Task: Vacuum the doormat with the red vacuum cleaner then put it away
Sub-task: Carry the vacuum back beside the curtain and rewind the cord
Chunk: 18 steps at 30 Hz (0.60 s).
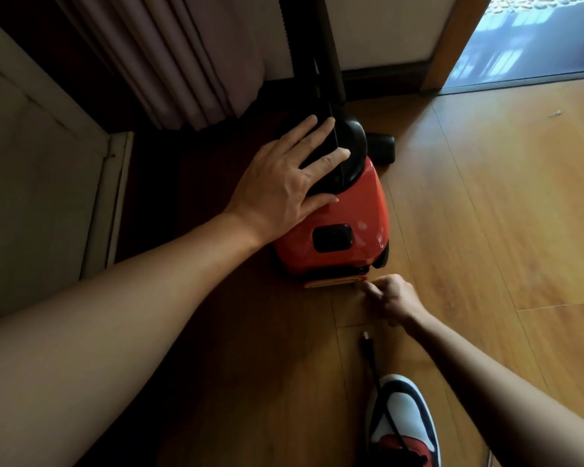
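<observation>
The red vacuum cleaner [351,210] stands on the wooden floor near the curtain, its black hose and tube [327,62] rising behind it. My left hand [284,176] lies flat on its black top, fingers spread. At the vacuum's near lower edge my right hand [390,298] has its fingers curled, fingertips touching the base. Whether it pinches anything there I cannot tell. The black power cord with its plug [367,342] lies on the floor just behind that hand. No doormat is in view.
A pleated curtain [169,62] hangs at the back left beside a pale cabinet or door panel [31,163]. A black floor nozzle [381,148] lies behind the vacuum. A glass doorway [526,45] is at the back right. My shoe [402,423] stands on the cord.
</observation>
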### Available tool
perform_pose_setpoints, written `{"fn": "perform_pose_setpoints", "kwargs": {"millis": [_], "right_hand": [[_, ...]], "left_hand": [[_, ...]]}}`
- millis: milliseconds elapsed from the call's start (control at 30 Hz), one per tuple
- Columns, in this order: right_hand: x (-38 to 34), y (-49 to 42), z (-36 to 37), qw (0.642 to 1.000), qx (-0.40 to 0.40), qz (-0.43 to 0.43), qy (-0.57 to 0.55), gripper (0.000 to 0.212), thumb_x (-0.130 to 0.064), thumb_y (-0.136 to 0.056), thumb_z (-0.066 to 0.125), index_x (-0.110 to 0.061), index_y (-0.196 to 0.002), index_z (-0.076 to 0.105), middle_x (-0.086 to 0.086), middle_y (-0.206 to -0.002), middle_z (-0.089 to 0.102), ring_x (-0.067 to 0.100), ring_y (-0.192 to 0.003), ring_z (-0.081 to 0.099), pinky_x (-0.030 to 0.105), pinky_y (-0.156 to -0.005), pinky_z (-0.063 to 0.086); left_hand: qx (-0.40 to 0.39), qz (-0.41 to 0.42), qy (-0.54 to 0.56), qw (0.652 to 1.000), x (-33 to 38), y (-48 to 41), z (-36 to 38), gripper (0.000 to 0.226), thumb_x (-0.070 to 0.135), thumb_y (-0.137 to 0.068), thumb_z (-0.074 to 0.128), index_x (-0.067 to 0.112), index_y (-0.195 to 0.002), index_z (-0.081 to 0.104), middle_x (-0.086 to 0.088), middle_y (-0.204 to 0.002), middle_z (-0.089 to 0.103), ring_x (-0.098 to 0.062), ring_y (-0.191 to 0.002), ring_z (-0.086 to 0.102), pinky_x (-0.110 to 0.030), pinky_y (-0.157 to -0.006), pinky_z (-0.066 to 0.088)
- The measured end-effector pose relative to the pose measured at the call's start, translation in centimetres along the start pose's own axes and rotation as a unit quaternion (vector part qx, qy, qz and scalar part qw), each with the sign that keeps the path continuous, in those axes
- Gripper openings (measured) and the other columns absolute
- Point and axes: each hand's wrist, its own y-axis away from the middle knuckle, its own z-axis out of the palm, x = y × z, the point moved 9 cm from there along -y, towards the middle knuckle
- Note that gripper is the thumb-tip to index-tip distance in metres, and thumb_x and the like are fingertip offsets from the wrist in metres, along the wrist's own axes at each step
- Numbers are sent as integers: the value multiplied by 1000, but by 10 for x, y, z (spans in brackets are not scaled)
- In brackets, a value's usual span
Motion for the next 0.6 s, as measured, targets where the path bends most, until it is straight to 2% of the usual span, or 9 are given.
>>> {"fn": "perform_pose_setpoints", "kwargs": {"millis": [100,267,433,600], "right_hand": [[5,1,-17,996,-5,35,-78,41,-38,-103,58,-5,-79,66,2,-59,53,9,-40,45,25,-38,33],[-4,20,-27,963,-33,42,-264,27,-27,-103,58,-5,-88,65,-2,-63,43,7,-47,35,27,-47,21],[-18,53,-36,913,-79,53,-396,22,-23,-104,52,-10,-90,63,-3,-63,36,9,-50,28,24,-48,20],[-52,86,-42,897,-90,34,-431,33,-23,-108,41,-5,-105,68,-1,-64,45,9,-50,33,21,-46,26]], "left_hand": [[-3,-8,6,1000,-1,0,2,61,50,-92,59,25,-147,45,-8,-161,29,-27,-150,22,-46,-113,35],[-5,-10,4,1000,0,-1,1,62,49,-91,61,26,-147,46,-8,-162,29,-26,-151,22,-46,-113,34],[0,-12,13,1000,0,0,0,62,48,-91,61,24,-146,47,-9,-161,30,-28,-150,23,-46,-113,34],[0,-14,11,1000,1,0,1,61,49,-91,60,25,-146,47,-9,-161,30,-28,-150,23,-45,-113,32]]}}
